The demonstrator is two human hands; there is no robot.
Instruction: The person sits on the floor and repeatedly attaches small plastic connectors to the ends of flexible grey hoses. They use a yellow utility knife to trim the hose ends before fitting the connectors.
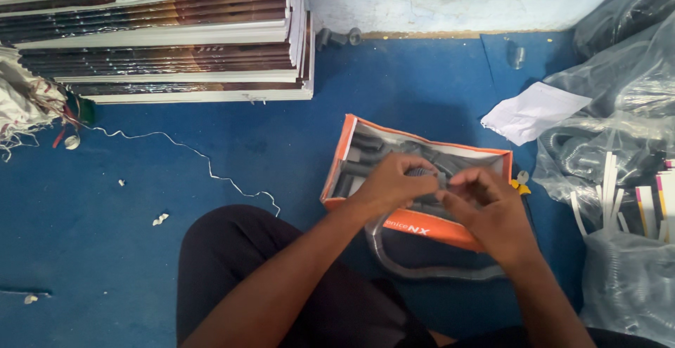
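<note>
Left hand (387, 183) and right hand (492, 211) pinch a small grey fitting (422, 173) above the orange box (422, 225). Risk: a loose pinch likely drops it among the box's dark tubes (362, 151).

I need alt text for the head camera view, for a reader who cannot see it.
Over an open orange box of grey tube parts on a blue floor, the left hand and right hand together grip a small grey part. Stacked books lie upper left, plastic bags right.
</note>
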